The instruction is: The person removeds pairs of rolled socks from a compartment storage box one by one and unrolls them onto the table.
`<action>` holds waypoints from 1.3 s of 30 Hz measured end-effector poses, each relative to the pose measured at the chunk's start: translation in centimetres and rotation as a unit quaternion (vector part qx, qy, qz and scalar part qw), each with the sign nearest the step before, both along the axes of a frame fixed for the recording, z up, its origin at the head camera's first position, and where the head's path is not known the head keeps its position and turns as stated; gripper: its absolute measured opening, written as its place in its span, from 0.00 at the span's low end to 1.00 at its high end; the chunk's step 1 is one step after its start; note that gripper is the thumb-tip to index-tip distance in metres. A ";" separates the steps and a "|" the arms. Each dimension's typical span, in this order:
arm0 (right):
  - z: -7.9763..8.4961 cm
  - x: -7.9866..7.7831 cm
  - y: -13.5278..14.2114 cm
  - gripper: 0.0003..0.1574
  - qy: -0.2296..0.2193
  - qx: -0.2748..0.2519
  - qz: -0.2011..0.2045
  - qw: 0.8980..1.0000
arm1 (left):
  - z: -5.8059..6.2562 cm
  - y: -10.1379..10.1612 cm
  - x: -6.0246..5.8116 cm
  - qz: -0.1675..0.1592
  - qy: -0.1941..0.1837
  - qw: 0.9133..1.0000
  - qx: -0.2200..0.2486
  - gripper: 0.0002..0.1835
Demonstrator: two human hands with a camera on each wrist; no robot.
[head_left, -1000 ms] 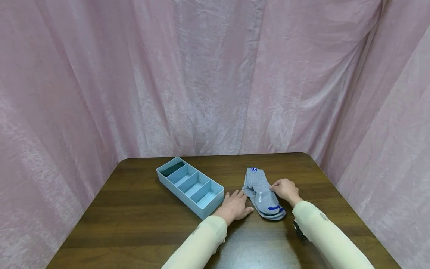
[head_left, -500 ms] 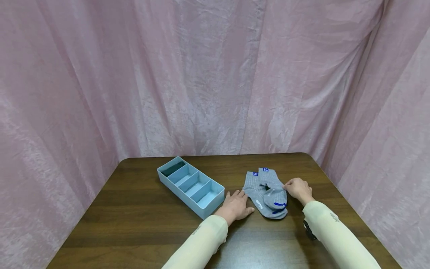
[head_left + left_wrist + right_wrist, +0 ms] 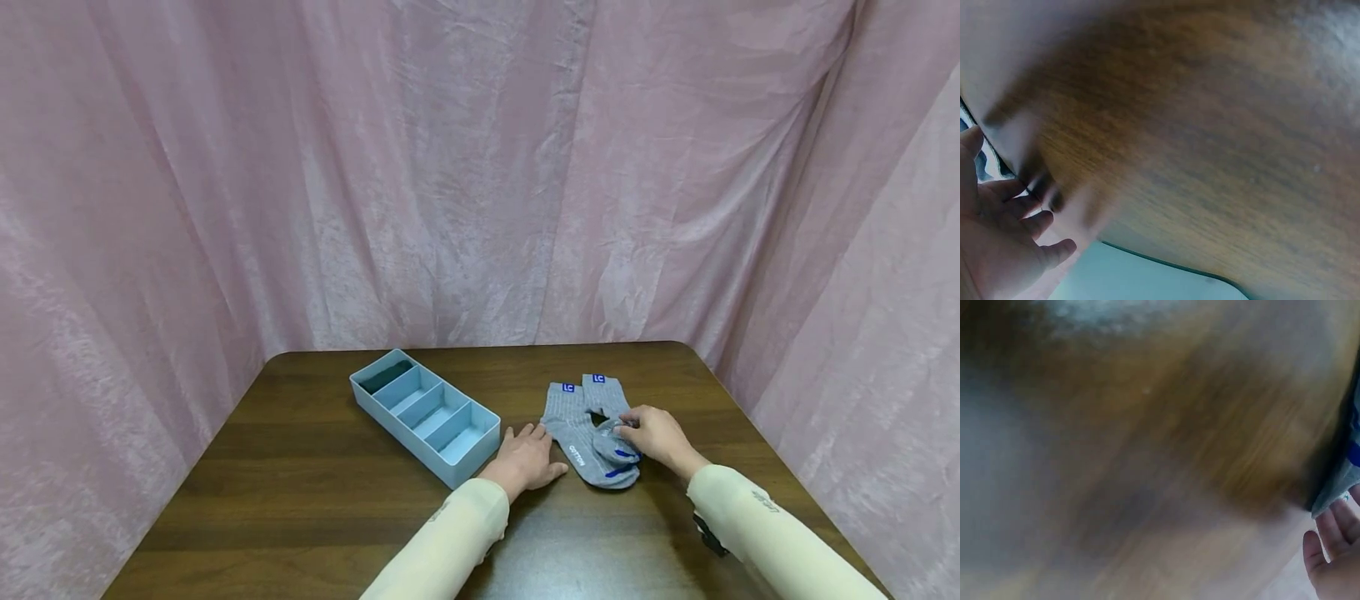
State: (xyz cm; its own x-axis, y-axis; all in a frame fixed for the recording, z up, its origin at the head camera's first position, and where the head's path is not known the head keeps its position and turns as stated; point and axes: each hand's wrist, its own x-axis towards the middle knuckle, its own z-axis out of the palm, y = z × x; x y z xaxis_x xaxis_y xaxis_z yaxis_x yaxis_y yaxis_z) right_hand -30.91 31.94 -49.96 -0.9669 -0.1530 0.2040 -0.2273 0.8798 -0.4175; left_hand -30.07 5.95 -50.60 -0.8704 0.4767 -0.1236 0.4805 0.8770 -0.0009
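Two grey ribbed socks with blue tags lie on the wooden table in the head view. The left sock (image 3: 564, 412) is flat and bears the word COTTON. Partly over it lies the right sock (image 3: 606, 393), its foot part folded and bunched. My right hand (image 3: 658, 433) pinches this folded part near the heel. The right wrist view shows its fingertips at the grey sock's edge (image 3: 1335, 487). My left hand (image 3: 523, 458) lies palm down with straight fingers, fingertips at the left sock's left edge. In the left wrist view, the same hand (image 3: 1004, 244) has its fingers spread.
A light blue box (image 3: 411, 437) with several compartments stands left of my left hand, its near corner close to the wrist. Dark green cloth (image 3: 386, 377) fills its far compartment. Behind the wooden table (image 3: 262, 467) hangs a pink curtain (image 3: 480, 183).
The top sock has shifted right off the other, so both tags show side by side. My right hand moved right with it, then reached back left over its foot. My left hand stayed put.
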 end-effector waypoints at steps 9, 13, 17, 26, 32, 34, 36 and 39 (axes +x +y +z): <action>-0.2 0.8 0.6 0.43 -0.058 0.111 0.085 0.988 | 0.3 0.0 0.1 0.003 -0.003 1.000 0.000 0.37; 0.4 0.9 2.2 0.43 -0.089 0.114 0.111 0.983 | 0.4 0.1 0.3 0.002 -0.005 1.000 -0.002 0.37; 0.9 0.9 3.5 0.42 -0.124 0.100 0.118 0.980 | 0.5 0.1 0.3 0.005 -0.007 1.000 -0.002 0.37; 0.3 1.3 2.8 0.39 -0.091 0.088 0.144 0.982 | 0.7 0.0 0.3 0.009 -0.008 1.000 -0.010 0.38; 0.1 1.8 3.1 0.39 -0.106 0.099 0.155 0.977 | 0.9 0.1 0.1 0.009 -0.015 1.000 -0.008 0.38; 0.2 1.9 3.4 0.39 -0.117 0.088 0.156 0.977 | 1.0 0.2 0.1 0.011 -0.018 1.000 -0.008 0.38; 0.3 2.1 3.5 0.39 -0.128 0.076 0.158 0.976 | 1.0 0.3 -0.1 0.015 -0.021 1.000 -0.007 0.38; 0.3 2.3 3.6 0.39 -0.134 0.063 0.168 0.975 | 1.0 0.5 -0.3 0.021 -0.023 0.999 -0.008 0.38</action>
